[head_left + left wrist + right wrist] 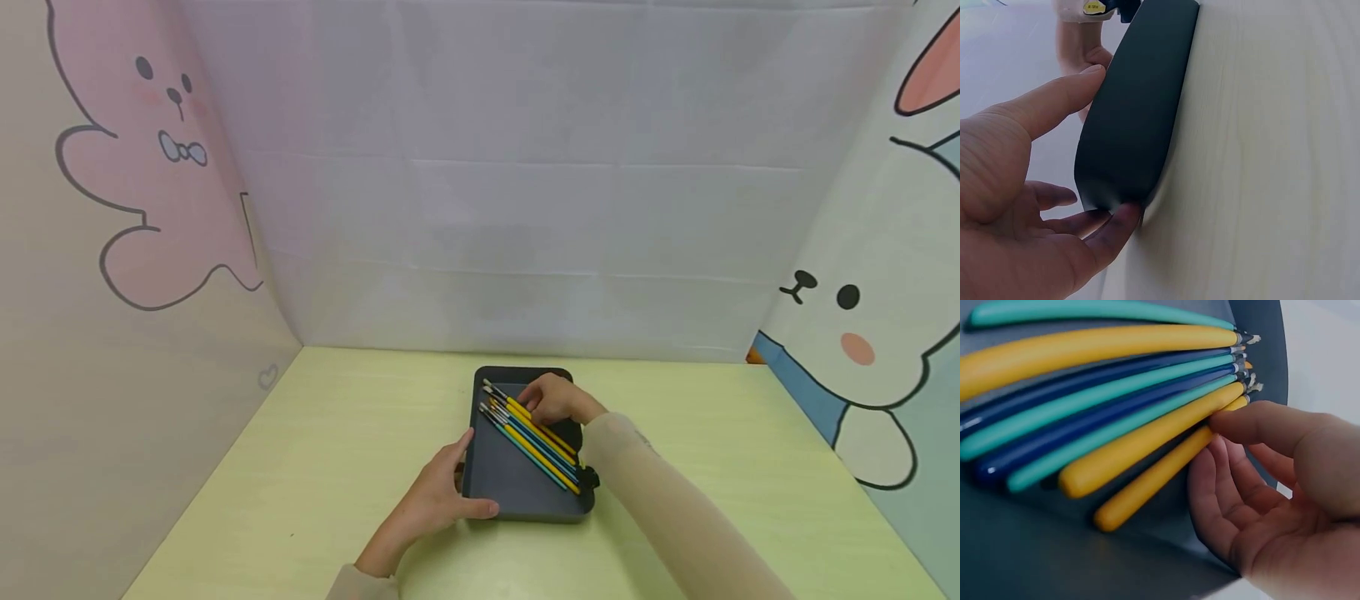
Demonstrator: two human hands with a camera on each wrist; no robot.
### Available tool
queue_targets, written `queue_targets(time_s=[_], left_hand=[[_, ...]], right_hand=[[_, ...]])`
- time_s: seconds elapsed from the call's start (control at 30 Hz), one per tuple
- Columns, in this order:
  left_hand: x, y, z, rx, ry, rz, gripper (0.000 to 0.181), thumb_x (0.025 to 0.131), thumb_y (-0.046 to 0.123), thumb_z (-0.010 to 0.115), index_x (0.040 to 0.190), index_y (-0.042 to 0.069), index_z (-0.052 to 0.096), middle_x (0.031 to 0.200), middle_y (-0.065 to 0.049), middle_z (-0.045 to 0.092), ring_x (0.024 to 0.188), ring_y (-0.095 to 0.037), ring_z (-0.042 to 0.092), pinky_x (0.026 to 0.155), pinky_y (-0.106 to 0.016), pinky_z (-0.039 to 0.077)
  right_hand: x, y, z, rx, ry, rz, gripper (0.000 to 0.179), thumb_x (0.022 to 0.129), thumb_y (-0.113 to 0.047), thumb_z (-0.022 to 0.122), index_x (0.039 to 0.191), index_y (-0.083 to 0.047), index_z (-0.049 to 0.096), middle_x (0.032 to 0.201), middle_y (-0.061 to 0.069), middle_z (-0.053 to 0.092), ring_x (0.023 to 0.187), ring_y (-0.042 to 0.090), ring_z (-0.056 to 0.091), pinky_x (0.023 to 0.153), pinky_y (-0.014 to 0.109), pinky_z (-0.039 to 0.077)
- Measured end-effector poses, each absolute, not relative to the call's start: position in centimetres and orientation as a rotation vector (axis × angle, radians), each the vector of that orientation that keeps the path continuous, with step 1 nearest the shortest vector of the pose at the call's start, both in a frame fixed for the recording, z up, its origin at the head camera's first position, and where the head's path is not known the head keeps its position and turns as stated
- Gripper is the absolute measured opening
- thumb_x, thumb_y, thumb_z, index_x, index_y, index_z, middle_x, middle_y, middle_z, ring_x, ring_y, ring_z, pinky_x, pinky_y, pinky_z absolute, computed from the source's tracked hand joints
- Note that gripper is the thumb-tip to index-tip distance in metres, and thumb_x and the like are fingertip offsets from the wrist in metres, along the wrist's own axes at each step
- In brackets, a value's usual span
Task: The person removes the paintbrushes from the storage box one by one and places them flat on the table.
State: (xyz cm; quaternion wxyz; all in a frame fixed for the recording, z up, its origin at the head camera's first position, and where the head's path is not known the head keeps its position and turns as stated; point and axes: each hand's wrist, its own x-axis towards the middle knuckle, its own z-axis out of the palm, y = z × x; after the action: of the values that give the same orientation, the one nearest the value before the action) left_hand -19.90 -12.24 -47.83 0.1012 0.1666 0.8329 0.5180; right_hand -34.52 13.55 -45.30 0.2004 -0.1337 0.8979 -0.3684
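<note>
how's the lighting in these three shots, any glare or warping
Head: fairly even light, faint soft shadows on the table; left wrist: dimmer, the tray's side nearly black with a faint sheen near its lower end; right wrist: small glints on the dark blue handles, and the topmost teal handle bows, probably lens distortion.

The tray [498, 487] is set on the table [345, 442], before the back wall [517, 183] and between the left wall [82, 375] and the right wall [885, 333]. In it the brushes [534, 450] are laid side by side, slanted from far left to near right, their tips pointed far left. The near left corner is flanked by the left hand [438, 492]; the rightmost brush is pinched by the right hand [553, 400], positioned over the far right part.
</note>
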Motion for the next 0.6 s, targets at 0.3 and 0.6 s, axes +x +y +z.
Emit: queue_targets(time_s=[0.3,0.6], left_hand=[[-20.0,-12.3,-48.0,0.485,2.478,1.516,0.119,0.080,0.024,0.097,0.169,0.001,0.021,0.160,-0.029,0.039,0.132,-0.039,0.059,0.102,-0.048,0.055],[-19.9,-12.2,-47.8,0.475,2.470,1.531,0.120,0.079,0.023,0.097,0.169,0.002,0.021,0.160,-0.029,0.039,0.133,-0.039,0.058,0.104,-0.050,0.055]], right_hand=[[-34.4,13.4,-45.3,-0.353,2.514,-1.049,0.042,0.086,0.011,0.073,0.126,0.000,0.075,0.098,0.009,0.070,0.081,0.019,0.067,0.075,0.036,0.063],[-34.4,14.4,-44.1,-0.389,2.404,-1.190,0.046,0.090,0.013,0.064,0.135,0.004,0.069,0.111,0.016,0.071,0.070,0.018,0.055,0.062,0.032,0.047]])
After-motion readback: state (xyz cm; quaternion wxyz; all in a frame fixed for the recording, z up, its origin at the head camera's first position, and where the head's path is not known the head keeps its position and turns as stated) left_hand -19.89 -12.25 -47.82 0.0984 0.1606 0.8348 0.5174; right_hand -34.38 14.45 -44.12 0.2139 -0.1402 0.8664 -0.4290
